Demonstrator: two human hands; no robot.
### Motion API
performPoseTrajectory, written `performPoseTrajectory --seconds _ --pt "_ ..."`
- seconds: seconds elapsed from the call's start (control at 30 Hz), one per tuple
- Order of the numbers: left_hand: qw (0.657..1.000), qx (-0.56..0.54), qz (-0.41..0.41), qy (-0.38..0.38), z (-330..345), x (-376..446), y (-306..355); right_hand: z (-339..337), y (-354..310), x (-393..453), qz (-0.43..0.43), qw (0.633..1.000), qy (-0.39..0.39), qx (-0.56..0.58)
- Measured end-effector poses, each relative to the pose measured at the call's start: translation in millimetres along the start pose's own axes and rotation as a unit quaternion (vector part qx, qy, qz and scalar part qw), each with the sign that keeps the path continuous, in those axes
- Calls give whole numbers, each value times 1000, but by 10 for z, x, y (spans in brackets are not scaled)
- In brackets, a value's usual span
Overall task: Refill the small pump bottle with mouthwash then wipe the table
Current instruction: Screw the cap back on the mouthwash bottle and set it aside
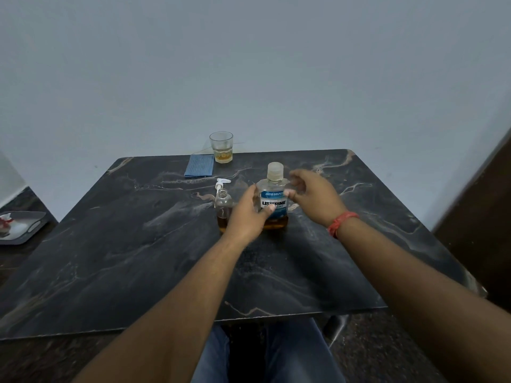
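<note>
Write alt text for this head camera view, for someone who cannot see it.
A person's left hand and right hand reach around a capped mouthwash bottle on a dark marble table. Beside it stands an open small bottle, its pump lying behind; farther back, a blue cloth and glass.

Red wristband (342, 223) (right), blue jeans (298, 352)

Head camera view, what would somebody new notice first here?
Both hands, left hand and right hand, open around the capped mouthwash bottle at mid-table. Beside it stands the small bottle, uncapped, its pump lying behind. At the far edge: a blue cloth and a glass.
</note>
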State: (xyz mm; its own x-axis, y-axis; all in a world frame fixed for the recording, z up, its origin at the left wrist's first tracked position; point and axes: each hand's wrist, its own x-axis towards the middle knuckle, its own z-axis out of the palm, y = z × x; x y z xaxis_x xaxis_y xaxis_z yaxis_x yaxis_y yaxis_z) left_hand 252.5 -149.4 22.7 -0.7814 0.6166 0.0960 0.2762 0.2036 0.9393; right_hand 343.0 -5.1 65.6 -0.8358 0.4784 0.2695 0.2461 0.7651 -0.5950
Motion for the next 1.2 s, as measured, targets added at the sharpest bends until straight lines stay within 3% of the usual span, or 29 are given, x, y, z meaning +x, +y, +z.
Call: performPoseTrajectory --seconds 0.13,0.43,1.2 --pt "999 20 -4 32 94 -62 -153 220 170 -123 44 998 -49 25" --pt "994 92 -3 59 241 279 -207 404 346 100 77 996 -12 33" --pt "983 105 -35 144 821 2872 -276 708 1308 2473 116 991 64 23"
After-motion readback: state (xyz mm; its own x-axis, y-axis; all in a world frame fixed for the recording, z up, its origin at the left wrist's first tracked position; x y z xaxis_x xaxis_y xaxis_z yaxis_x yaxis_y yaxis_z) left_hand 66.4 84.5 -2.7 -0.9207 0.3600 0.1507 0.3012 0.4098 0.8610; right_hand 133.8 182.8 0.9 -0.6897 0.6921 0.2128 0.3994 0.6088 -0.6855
